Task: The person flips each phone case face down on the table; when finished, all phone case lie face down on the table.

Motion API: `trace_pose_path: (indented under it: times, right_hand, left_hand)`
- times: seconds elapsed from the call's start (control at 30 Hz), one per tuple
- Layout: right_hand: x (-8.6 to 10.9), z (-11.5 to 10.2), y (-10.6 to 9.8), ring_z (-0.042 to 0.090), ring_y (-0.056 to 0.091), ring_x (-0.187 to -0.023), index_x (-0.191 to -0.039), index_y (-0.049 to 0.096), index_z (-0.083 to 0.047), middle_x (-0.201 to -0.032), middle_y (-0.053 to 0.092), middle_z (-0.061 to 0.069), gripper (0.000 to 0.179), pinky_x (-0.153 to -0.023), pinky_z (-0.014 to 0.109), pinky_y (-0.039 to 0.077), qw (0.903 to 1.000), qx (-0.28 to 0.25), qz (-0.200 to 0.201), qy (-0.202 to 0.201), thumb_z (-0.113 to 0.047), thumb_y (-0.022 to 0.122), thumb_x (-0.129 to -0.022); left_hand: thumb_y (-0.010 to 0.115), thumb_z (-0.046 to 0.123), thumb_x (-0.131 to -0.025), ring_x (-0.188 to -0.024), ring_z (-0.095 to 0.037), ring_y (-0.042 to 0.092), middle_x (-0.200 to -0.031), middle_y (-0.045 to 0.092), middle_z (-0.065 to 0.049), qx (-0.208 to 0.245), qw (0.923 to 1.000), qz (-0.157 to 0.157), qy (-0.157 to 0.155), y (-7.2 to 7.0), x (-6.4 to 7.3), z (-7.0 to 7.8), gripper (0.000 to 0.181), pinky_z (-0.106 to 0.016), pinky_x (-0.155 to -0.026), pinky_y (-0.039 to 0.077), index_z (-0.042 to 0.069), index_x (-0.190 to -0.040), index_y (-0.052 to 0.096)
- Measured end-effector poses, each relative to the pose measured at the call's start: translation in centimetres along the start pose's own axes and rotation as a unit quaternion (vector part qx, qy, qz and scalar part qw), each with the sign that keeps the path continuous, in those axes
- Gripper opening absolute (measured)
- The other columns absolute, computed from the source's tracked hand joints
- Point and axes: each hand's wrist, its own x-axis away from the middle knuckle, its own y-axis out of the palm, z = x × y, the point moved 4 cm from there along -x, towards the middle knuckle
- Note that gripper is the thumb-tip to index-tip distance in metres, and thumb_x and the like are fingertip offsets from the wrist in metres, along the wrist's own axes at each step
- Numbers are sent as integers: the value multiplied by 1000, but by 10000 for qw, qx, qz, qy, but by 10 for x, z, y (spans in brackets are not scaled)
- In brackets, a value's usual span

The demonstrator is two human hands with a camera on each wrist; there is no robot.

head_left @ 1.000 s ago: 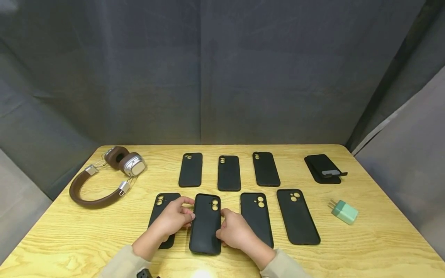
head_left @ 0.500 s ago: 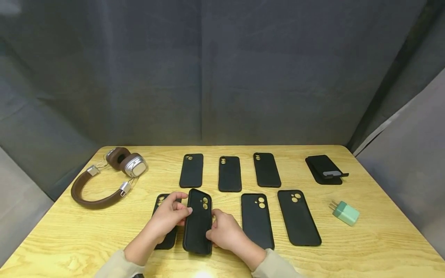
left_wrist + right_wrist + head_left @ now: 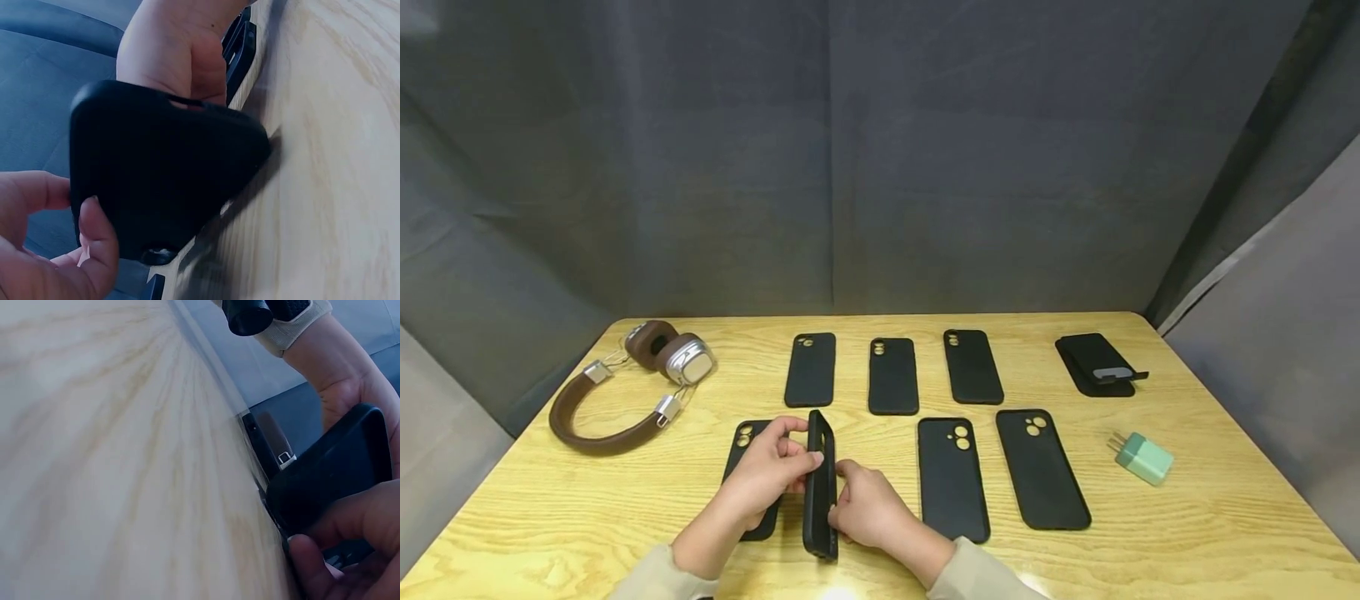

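Observation:
A black phone case (image 3: pixel 820 496) stands tilted up on its long side near the front of the table, seen almost edge-on in the head view. My left hand (image 3: pixel 758 471) pinches its left edge between thumb and fingers. At the opposite, lower edge, my right hand (image 3: pixel 874 504) pinches it with thumb and fingers. The left wrist view shows the broad flat face of the case (image 3: pixel 156 169) with its camera cutout near the left thumb. Behind my left hand another black phone case (image 3: pixel 737 446) lies flat, partly covered.
Two black cases, one left (image 3: pixel 953 475) and one right (image 3: pixel 1043 467), lie right of my hands. A back row holds a left case (image 3: pixel 810 371), a middle case (image 3: pixel 892 375) and a right case (image 3: pixel 973 367). Around them are brown headphones (image 3: pixel 606 437), a green charger (image 3: pixel 1144 458) and a black folded stand-like item (image 3: pixel 1086 354).
The phone case has turned from lying nearly flat, inside facing up, to standing on its side. Both hands have shifted left with it, the right hand further. The other objects stay put.

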Motion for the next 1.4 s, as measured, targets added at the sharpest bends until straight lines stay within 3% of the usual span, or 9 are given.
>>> trace_pose_path:
  times: [0.23, 0.6, 0.8, 1.0, 1.23, 1.4]
  right_hand:
    - [-2, 0, 3, 11, 49, -43, -123, 49, 8, -53, 54, -1, 57, -41, 22, 34, 9998, 207, -71, -29, 4, 64, -69]
    - [3, -1, 0, 13, 50, -41, -122, 51, 8, -54, 55, 2, 50, -40, 24, 34, 9997, -146, -128, 132, 0, 64, -74]
    - [10, -6, -8, 16, 57, -48, -123, 50, 7, -62, 59, 6, 46, -45, 28, 47, 9938, -1031, -243, 337, -6, 64, -81]
    - [21, -16, -16, 13, 58, -53, -122, 50, 7, -74, 61, 14, 41, -54, 31, 54, 9737, -2148, -514, 558, -5, 61, -84]
    - [26, -30, -17, 13, 59, -54, -120, 53, 3, -73, 61, 8, 42, -53, 30, 54, 9801, -1881, -488, 409, -13, 65, -83]
    - [26, -31, -11, 16, 61, -53, -125, 48, 6, -72, 61, 7, 52, -53, 31, 54, 9820, -1789, -440, 426, -14, 68, -82]
  left_hand:
    - [60, 4, -84, -58, -12, 54, -76, 57, -6, -54, 10000, 10, 2, 0, -2, -2, 47, -25, -55, 47, -3, -124, 38]
    - [61, 4, -83, -56, -11, 52, -73, 55, -5, -90, 9998, -12, -147, 5, -5, -2, 44, -24, -54, 47, 0, -122, 41]
    - [60, 4, -85, -56, -11, 52, -74, 55, -5, -99, 9999, -17, -107, 4, -3, 0, 44, -25, -55, 47, -1, -123, 41]
    - [60, 5, -84, -56, -12, 53, -74, 57, -7, -191, 9997, 12, -167, 6, -5, 0, 43, -26, -56, 48, 0, -123, 42]
    - [60, 6, -85, -57, -11, 51, -76, 58, -6, -94, 9997, -86, -195, 9, -6, 0, 44, -22, -53, 46, 1, -124, 40]
    - [59, 6, -85, -56, -11, 50, -74, 56, -5, -27, 9997, -123, -200, 10, -6, -2, 44, -22, -53, 45, 0, -124, 40]
